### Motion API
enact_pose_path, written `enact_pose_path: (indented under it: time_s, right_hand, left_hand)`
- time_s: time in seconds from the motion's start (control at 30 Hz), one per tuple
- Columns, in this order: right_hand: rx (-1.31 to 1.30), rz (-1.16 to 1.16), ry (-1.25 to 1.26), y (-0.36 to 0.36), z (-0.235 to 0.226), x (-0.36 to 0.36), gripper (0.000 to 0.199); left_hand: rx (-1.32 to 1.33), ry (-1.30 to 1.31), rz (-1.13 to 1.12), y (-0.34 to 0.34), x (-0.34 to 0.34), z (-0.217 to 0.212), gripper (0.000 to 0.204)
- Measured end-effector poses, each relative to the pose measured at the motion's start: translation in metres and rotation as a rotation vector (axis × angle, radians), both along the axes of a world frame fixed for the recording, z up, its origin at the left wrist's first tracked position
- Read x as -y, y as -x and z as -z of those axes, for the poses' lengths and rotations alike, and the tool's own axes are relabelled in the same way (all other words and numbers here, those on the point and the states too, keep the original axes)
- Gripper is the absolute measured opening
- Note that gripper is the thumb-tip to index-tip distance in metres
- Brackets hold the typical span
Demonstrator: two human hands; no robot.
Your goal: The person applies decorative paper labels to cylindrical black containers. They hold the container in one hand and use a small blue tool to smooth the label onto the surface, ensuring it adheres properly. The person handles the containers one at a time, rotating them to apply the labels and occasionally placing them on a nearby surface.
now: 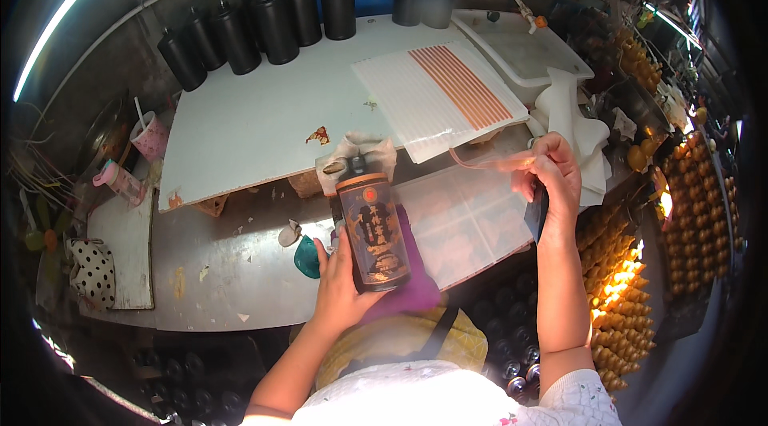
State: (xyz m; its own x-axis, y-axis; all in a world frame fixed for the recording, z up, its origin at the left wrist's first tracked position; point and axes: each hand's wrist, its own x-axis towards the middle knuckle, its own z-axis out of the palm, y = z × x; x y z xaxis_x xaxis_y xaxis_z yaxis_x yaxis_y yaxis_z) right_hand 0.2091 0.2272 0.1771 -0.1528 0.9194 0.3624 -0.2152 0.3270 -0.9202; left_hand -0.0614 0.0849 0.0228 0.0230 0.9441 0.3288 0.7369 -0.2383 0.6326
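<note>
Gripped in the left hand [340,286], a dark bottle [372,230] with a brown and gold label lies tilted over the grey worktop [232,266], fingers wrapped around its lower part. To the right, the right hand [552,178] pinches a thin copper-coloured strip [488,162] between closed fingertips, and a dark flat object is tucked under its palm. Just beyond lies a white sheet [440,98] lined with similar strips. Far left, plain black bottles [264,22] stand in a row.

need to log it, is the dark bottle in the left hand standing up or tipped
Tipped. The dark bottle lies back in the left hand, label facing up, its neck pointing away from the person, not standing on the bench.
</note>
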Motion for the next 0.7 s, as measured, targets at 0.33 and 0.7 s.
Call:
enact_pose_path:
  time_s: [0.33,0.7]
  right_hand:
    - [0.297,-0.389,-0.052,0.007,-0.037,0.045,0.009]
    - [0.387,-0.501,0.079,0.04,-0.036,0.055,0.002]
  left_hand:
    - [0.147,0.123,0.066,0.006,0.009,-0.038,0.138]
    - [0.509,0.201,0.52,0.011,-0.006,-0.098,0.023]
